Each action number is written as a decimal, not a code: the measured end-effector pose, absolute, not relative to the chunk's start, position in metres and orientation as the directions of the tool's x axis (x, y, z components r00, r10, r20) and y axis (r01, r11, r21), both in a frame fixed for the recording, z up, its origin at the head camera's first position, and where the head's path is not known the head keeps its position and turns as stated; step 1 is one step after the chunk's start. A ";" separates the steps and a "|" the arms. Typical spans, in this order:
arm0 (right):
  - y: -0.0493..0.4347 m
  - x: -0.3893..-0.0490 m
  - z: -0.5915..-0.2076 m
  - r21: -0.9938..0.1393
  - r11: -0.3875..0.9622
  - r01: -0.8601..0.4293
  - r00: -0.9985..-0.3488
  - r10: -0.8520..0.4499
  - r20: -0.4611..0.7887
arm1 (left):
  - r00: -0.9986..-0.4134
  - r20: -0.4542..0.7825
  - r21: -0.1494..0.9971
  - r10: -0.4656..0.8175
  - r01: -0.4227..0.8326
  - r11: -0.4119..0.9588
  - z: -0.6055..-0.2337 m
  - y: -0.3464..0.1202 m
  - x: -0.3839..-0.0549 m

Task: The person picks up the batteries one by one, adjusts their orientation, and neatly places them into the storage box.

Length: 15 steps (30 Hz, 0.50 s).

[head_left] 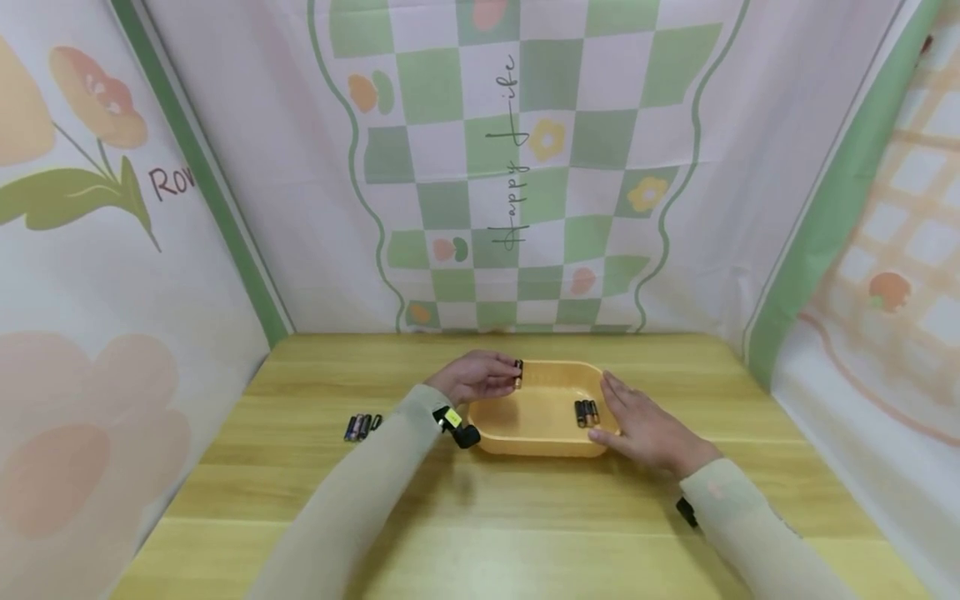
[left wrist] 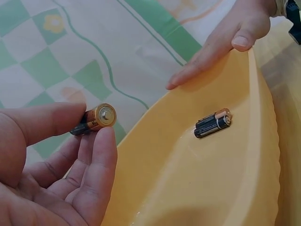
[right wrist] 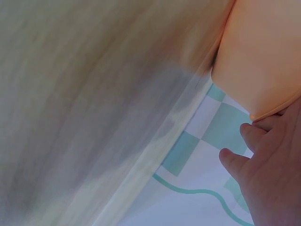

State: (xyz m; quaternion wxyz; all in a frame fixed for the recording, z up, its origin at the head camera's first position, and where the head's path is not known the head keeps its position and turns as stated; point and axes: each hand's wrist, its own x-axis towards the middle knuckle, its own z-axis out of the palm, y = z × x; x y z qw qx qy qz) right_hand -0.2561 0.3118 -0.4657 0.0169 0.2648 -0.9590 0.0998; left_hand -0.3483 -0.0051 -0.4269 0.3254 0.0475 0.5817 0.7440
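My left hand (head_left: 474, 377) pinches a black and copper battery (left wrist: 96, 119) between thumb and fingers, above the left end of a yellow plastic tray (head_left: 540, 448). The battery's metal end faces the camera in the left wrist view. Inside the tray, toward its right end, a small group of similar batteries (head_left: 587, 413) lies side by side. My right hand (head_left: 647, 429) rests on the tray's right rim, fingers extended along the edge and thumb toward the front corner. From the right wrist, its fingers (right wrist: 234, 162) show beside the tray's outer wall (right wrist: 256, 61).
Several more batteries (head_left: 363, 427) lie in a row on the wooden table (head_left: 525, 533), left of the tray. Printed cloth (head_left: 487, 167) hangs behind the table's far edge, with more cloth walls on both sides.
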 end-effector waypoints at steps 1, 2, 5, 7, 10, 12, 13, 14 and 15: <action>0.312 -0.256 -0.465 -0.185 0.839 -0.511 -0.859 -0.505 0.083 | -0.783 -0.308 0.898 0.539 -0.427 -0.107 -0.427 -0.004 -0.349; 0.312 -0.256 -0.465 -0.186 0.839 -0.511 -0.859 -0.505 0.080 | -0.782 -0.311 0.897 0.540 -0.429 -0.105 -0.428 -0.002 -0.349; 0.312 -0.256 -0.465 -0.194 0.840 -0.507 -0.861 -0.504 0.070 | -0.782 -0.321 0.895 0.535 -0.436 -0.099 -0.430 0.001 -0.349; 0.312 -0.256 -0.465 -0.194 0.840 -0.506 -0.861 -0.503 0.071 | -0.783 -0.322 0.894 0.532 -0.437 -0.102 -0.431 0.004 -0.350; 0.312 -0.255 -0.465 -0.187 0.841 -0.508 -0.861 -0.503 0.077 | -0.785 -0.321 0.894 0.529 -0.436 -0.105 -0.431 0.008 -0.350; 0.313 -0.256 -0.466 -0.182 0.841 -0.510 -0.860 -0.504 0.081 | -0.788 -0.320 0.895 0.526 -0.433 -0.105 -0.431 0.010 -0.350; 0.313 -0.256 -0.466 -0.181 0.840 -0.511 -0.860 -0.505 0.081 | -0.789 -0.320 0.897 0.524 -0.431 -0.102 -0.432 0.010 -0.350; 0.314 -0.256 -0.466 -0.181 0.840 -0.511 -0.859 -0.505 0.082 | -0.789 -0.321 0.895 0.523 -0.433 -0.103 -0.432 0.011 -0.350; 0.314 -0.256 -0.466 -0.183 0.840 -0.511 -0.859 -0.505 0.081 | -0.790 -0.321 0.896 0.523 -0.432 -0.102 -0.433 0.012 -0.351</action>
